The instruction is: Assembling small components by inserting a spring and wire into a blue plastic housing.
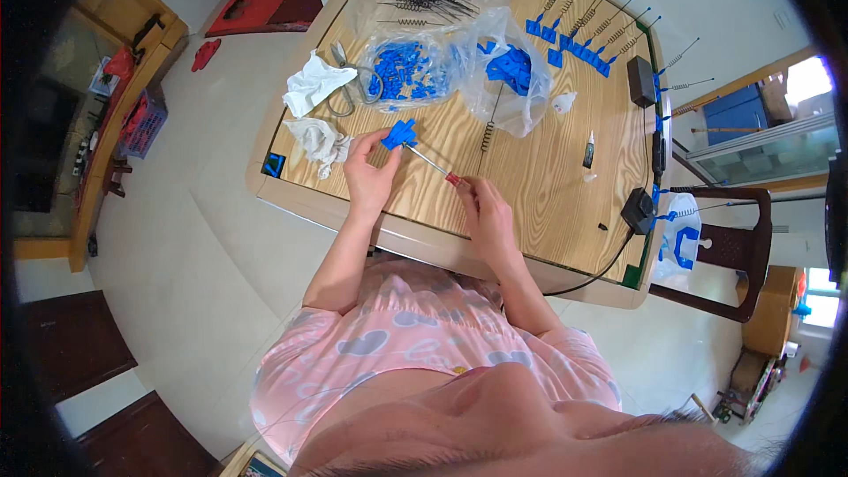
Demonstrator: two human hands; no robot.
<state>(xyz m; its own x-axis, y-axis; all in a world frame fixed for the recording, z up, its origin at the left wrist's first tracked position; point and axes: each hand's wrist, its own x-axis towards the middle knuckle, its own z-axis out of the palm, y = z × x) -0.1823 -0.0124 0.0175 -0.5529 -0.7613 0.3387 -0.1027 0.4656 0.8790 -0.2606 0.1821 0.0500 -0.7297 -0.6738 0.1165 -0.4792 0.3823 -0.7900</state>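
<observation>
Near the front edge of the wood-grain table, my left hand pinches a small blue piece, whose exact kind I cannot make out. My right hand grips a thin screwdriver with a red collar by its handle. The metal shaft points up and left, its tip at the blue piece; whether it goes inside is too small to tell. Beyond the hands, a clear bag holds many small blue parts. Another clear bag contains larger blue pieces, and one black coil spring wire lies against it.
Scissors and crumpled white tissues lie at the left. More spring wires rest on plastic at the back. Blue-tipped springs stand in blue holders at the far right. A small tube, dark block and corded black device are rightward.
</observation>
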